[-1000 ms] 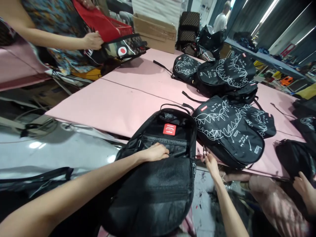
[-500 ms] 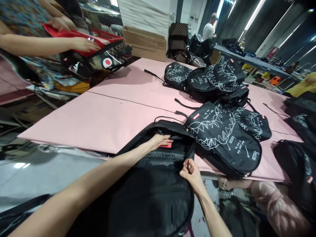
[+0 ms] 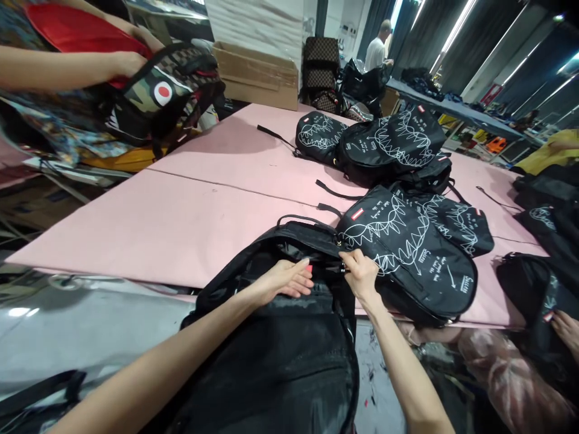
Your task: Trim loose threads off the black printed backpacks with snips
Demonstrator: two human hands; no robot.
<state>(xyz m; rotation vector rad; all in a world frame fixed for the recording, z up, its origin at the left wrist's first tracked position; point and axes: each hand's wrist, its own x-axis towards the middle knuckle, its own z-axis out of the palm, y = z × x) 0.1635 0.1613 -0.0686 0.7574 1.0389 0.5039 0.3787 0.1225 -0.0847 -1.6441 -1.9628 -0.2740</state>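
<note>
A black backpack lies in front of me, half over the edge of the pink table, its top opening gaping. My left hand rests flat on the edge of the opening, fingers stretched out, covering a red label. My right hand is pinched on the zipper pull at the bag's upper right corner. Just right of it lies a black backpack with white scribble print.
More scribble-print backpacks are piled at the table's far side. Another person's hands at the upper left hold a camouflage bag and a red one. A cardboard box stands behind. Another hand shows at the right edge.
My right hand has moved up along the bag's right side to its top corner with the zipper pull. My left hand slid back slightly. The person at left lifted the camouflage bag.
</note>
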